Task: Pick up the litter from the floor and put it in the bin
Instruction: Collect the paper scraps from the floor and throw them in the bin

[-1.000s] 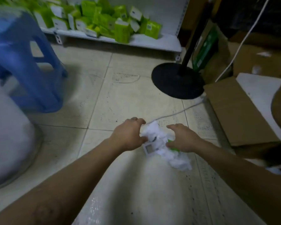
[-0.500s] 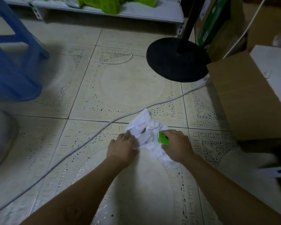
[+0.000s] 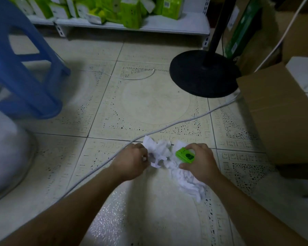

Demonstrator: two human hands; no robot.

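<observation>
Crumpled white paper litter lies on the tiled floor in front of me, with a longer white piece trailing down to the right. My left hand is closed on the left edge of the paper. My right hand pinches a small green packet together with the white paper under it. No bin shows clearly in this view.
A grey cable crosses the floor just behind the litter. A black fan base stands behind it, a cardboard box at right, a blue stool at left, a shelf of green packets at the back, and a white rounded object at far left.
The camera tilted back up, bringing the shelf into view. Both hands stayed on the litter on the floor; the green packet in my right hand is more exposed.
</observation>
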